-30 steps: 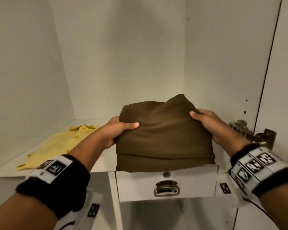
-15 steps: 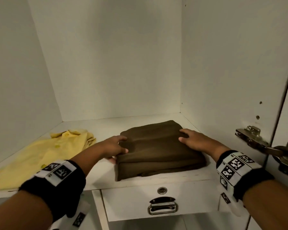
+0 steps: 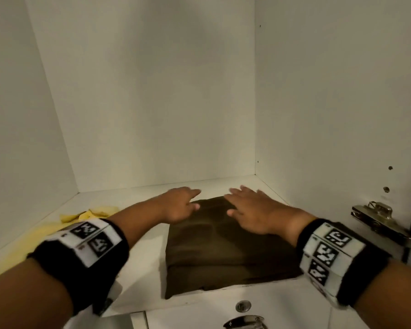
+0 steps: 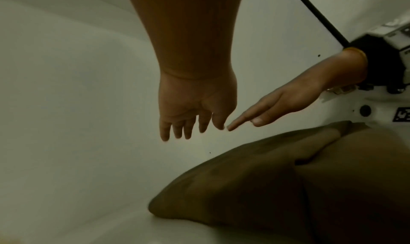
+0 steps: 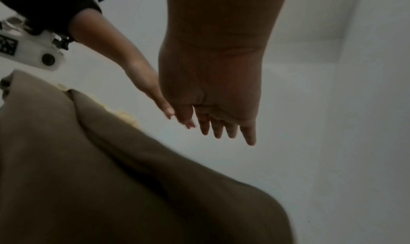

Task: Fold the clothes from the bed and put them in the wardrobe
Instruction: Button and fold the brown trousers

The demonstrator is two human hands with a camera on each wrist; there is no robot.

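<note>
The brown folded cloth (image 3: 226, 245) lies on the wardrobe shelf (image 3: 142, 262), w/ its front edge at the shelf lip. Left hand (image 3: 176, 205) & right hand (image 3: 252, 210) hang just above its far end, fingers straight, holding nothing. The cloth is under & behind both palms. Both are about as near.

Dim, warm indoor light falls from behind and above; the white wardrobe wall (image 3: 152, 91) greys towards the corners; both wrist views are darker, grainy and soft; the wide lens bends the edges; the brown garment (image 5: 111, 186) smears with blur.
</note>
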